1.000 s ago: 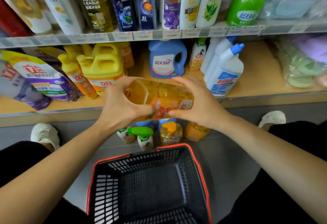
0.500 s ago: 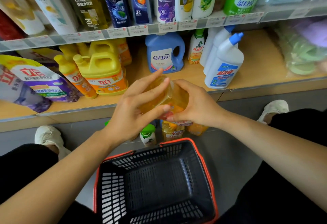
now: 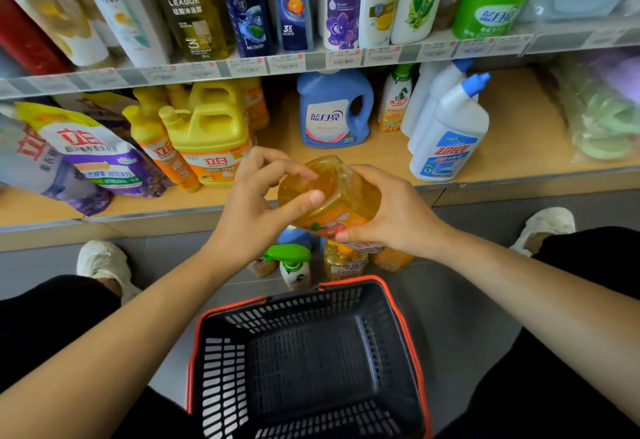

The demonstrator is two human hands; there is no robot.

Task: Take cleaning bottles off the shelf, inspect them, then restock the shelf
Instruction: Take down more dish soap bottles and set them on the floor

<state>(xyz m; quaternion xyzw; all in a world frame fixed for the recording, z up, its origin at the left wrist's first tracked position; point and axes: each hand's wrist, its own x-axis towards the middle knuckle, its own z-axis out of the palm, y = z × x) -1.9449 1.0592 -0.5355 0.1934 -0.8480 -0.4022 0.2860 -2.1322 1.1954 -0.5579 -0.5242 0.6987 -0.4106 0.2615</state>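
Since a second ago the amber detergent bottle (image 3: 332, 192) has been swung out of its sideways lie, and its base is now tipping up toward the camera while its labelled body is sloping down and away. A person is crouching at a shop shelf and gripping it in both hands. The left hand (image 3: 256, 203) is pinching the base end, thumb pressing the near side and fingertips curling over the rim. The right hand (image 3: 394, 210) is wrapping round the body from the other side, thumb tip lying on the red and orange label. The bottle is hanging clear of the lower shelf (image 3: 512, 127), just in front of its edge and above the floor.

Directly beneath the grip, a green-capped spray bottle (image 3: 292, 262) and a small amber bottle (image 3: 343, 262) with an orange cap are standing upright on the floor among a few others. Nearer the person than those, a black basket (image 3: 311, 362) with a red rim is sitting under the forearms. Beyond the grip a blue detergent jug (image 3: 334, 109) is standing on the lower shelf. A yellow jug (image 3: 211, 130) is standing beyond and left of the left hand. White angled-neck bottles (image 3: 446, 133) are standing beyond and right of the right hand. Shampoo bottles (image 3: 339, 2) are lining the shelf above.
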